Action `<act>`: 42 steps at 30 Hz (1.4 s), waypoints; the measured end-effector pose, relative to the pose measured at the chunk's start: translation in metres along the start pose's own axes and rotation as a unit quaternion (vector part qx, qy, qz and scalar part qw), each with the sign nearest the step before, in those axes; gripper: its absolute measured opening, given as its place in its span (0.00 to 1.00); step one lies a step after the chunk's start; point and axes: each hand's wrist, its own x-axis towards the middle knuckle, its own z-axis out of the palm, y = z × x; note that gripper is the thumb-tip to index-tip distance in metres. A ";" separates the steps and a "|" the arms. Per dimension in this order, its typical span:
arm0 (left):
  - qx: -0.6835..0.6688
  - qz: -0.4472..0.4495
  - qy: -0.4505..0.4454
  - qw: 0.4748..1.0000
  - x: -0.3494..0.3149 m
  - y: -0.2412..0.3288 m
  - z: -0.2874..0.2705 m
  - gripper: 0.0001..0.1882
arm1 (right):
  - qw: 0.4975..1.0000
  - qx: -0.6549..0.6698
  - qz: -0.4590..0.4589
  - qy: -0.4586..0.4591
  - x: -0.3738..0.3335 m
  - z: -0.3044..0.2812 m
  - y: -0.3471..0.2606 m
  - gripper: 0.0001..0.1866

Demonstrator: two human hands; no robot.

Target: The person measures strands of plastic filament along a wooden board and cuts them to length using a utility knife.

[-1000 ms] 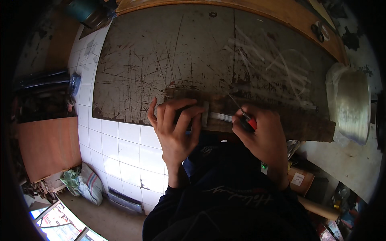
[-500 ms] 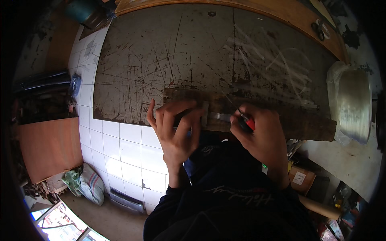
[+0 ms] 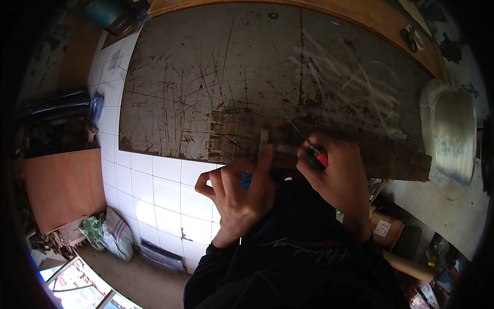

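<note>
Strips (image 3: 374, 103) lying upper right; what's left isn't showing.
Your right hand (image 3: 334, 165) is pinching a red-handled tool (image 3: 322, 158); your left hand (image 3: 239, 198) is holding its fingers spread.

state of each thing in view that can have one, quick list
left hand, partly curled, inside hidden
right hand, closed on red-handled tool
red-handled tool, held, blade bare
wooden plank, lying flat, worn
clear strips, loose, scattered
clear coil, wound
scissors, opening unclear
grey tabletop, scratched
</note>
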 end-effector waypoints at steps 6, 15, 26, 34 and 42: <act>0.093 0.084 -0.054 0.991 0.005 0.007 -0.010 0.24 | 1.000 -0.017 0.013 0.005 0.000 -0.002 -0.005 0.13; 0.165 0.150 -0.055 0.973 0.012 0.014 -0.011 0.23 | 1.000 -0.014 0.002 0.015 -0.003 -0.005 -0.001 0.14; 0.209 0.149 -0.058 0.965 0.011 0.015 -0.011 0.23 | 0.980 -0.090 0.155 0.083 -0.072 -0.109 0.088 0.15; 0.262 0.182 -0.035 0.947 0.012 0.019 -0.010 0.24 | 0.960 -0.060 0.248 0.118 -0.105 -0.153 0.154 0.12; 0.264 0.171 -0.086 0.945 0.011 0.027 -0.013 0.26 | 0.970 -0.091 0.168 0.150 -0.100 -0.149 0.161 0.14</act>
